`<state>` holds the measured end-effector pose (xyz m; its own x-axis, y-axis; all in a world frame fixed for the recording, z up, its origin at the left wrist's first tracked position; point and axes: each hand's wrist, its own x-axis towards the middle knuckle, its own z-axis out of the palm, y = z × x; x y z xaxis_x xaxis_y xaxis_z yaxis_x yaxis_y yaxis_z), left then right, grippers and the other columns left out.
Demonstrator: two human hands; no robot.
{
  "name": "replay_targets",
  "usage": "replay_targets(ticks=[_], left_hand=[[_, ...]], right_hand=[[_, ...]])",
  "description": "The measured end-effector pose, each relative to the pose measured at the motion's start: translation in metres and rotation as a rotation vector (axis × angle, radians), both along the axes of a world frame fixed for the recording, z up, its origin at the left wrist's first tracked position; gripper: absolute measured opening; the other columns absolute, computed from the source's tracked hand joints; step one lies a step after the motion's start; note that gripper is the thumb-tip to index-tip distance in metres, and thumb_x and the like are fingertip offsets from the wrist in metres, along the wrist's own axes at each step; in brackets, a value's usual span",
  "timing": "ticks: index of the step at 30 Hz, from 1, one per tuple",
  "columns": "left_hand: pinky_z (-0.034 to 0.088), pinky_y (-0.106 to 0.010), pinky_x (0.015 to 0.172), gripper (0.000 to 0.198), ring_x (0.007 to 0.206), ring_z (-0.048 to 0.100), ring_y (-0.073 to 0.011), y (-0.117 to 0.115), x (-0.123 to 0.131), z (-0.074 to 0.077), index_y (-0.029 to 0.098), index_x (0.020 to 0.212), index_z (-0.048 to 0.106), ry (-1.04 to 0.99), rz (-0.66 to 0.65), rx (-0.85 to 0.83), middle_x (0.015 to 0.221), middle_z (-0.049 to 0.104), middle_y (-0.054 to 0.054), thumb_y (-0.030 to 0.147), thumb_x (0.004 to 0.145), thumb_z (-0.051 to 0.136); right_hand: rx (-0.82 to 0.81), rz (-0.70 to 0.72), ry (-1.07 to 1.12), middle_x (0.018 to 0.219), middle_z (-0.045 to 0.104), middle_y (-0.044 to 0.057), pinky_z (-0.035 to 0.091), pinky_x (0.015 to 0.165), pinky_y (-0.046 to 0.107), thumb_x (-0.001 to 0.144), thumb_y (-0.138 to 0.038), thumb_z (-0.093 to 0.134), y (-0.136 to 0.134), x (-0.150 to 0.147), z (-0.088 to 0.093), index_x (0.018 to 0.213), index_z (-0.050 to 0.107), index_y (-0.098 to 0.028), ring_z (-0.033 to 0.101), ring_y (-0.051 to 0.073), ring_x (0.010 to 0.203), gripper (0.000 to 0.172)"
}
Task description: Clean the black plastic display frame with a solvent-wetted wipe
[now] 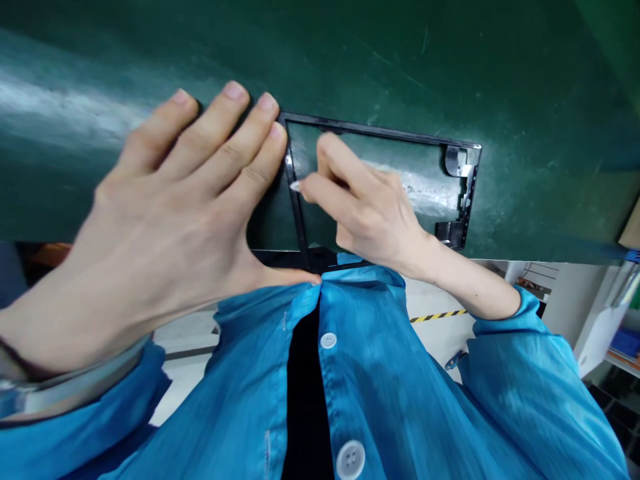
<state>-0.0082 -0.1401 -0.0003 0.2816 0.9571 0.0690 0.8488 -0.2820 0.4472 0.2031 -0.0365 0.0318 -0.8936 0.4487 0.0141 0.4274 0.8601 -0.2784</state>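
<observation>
A thin black rectangular plastic frame (383, 131) lies on the green tabletop, with a crossbar running toward my body. My left hand (185, 193) is spread flat over the frame's left portion, its fingertips beside the far end of the crossbar and its thumb near the close edge. My right hand (370, 207) is curled over the frame's opening, with thumb and fingers pinched together at the crossbar. A small whitish tip (295, 187) shows at those fingers against the bar; whether it is a tool or a fingernail is unclear. Part of the frame is hidden under my left hand.
The green tabletop (540, 187) has a near edge close to my blue jacket (390, 373). Black tabs (453, 233) and slots line the frame's right end. Below the edge, yellow-black striped tape (439, 316) marks the pale floor. A shelf unit stands at right.
</observation>
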Motion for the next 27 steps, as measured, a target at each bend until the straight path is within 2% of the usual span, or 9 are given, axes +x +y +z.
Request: replay_targets(ticks=[4,8,13,15,18,22,25,27], left_hand=[[0.018,-0.068,0.15,0.101,0.179,0.015,-0.0396,-0.001,0.0,-0.001,0.023,0.175,-0.001,-0.011,-0.011,-0.013,0.19,0.011,-0.007,0.078,0.097,0.032],[0.016,-0.063,0.155,0.109,0.18,0.013,-0.0362,0.0,-0.001,-0.004,0.026,0.175,-0.002,-0.016,0.012,-0.009,0.19,0.005,0.0,0.083,0.094,0.04],[0.018,-0.066,0.154,0.11,0.18,0.015,-0.0377,0.001,-0.001,-0.005,0.026,0.175,-0.003,-0.009,0.008,0.001,0.19,0.003,0.001,0.085,0.093,0.04],[0.018,-0.066,0.154,0.11,0.18,0.014,-0.0382,0.0,0.0,-0.004,0.026,0.175,-0.003,-0.013,0.01,-0.01,0.19,0.004,0.001,0.084,0.093,0.04],[0.017,-0.066,0.153,0.108,0.18,0.013,-0.0379,-0.001,0.0,-0.002,0.025,0.175,-0.004,-0.008,0.009,-0.021,0.191,0.004,-0.001,0.082,0.094,0.04],[0.016,-0.064,0.154,0.11,0.18,0.014,-0.0377,-0.001,0.0,-0.003,0.024,0.175,0.0,-0.015,0.019,0.001,0.19,0.007,-0.002,0.082,0.093,0.042],[0.019,-0.071,0.151,0.109,0.179,0.015,-0.0416,0.0,0.0,-0.003,0.024,0.175,0.0,-0.046,0.01,-0.009,0.19,0.008,-0.002,0.081,0.094,0.043],[0.02,-0.078,0.148,0.106,0.177,0.015,-0.0442,0.0,0.0,-0.003,0.026,0.175,0.0,-0.074,0.003,-0.015,0.19,0.007,-0.001,0.078,0.094,0.045]], right_hand=[[-0.048,-0.028,-0.004,0.119,0.065,0.0,0.048,0.076,0.016,0.115,-0.018,0.009,-0.001,-0.001,-0.001,0.116,0.073,-0.016,0.065,0.004,0.098,0.064],[-0.03,-0.037,0.038,0.114,0.067,0.0,0.053,0.082,0.019,0.117,-0.021,0.007,-0.002,-0.001,-0.003,0.114,0.074,-0.016,0.066,0.005,0.098,0.067],[0.039,-0.011,0.076,0.117,0.068,0.005,0.061,0.103,0.03,0.121,-0.022,0.014,-0.009,0.007,-0.002,0.116,0.074,-0.012,0.067,0.013,0.121,0.061],[0.067,0.011,0.112,0.12,0.069,0.007,0.062,0.106,0.033,0.121,-0.021,0.017,-0.009,0.011,-0.002,0.122,0.073,-0.011,0.065,0.015,0.128,0.057],[0.058,0.028,0.149,0.118,0.071,0.005,0.062,0.098,0.029,0.121,-0.026,0.019,-0.003,0.014,-0.003,0.124,0.075,-0.011,0.065,0.013,0.121,0.058],[-0.042,0.008,0.308,0.107,0.073,-0.002,0.054,0.081,0.019,0.118,-0.04,0.026,0.016,0.009,-0.014,0.103,0.079,-0.017,0.061,0.008,0.103,0.059],[-0.154,0.007,0.394,0.104,0.071,-0.004,0.048,0.071,0.018,0.113,-0.042,0.029,0.029,0.006,-0.023,0.094,0.077,-0.02,0.056,0.008,0.1,0.056],[-0.156,0.029,0.383,0.107,0.07,-0.004,0.048,0.071,0.02,0.112,-0.036,0.031,0.032,0.006,-0.024,0.095,0.077,-0.02,0.055,0.009,0.103,0.052]])
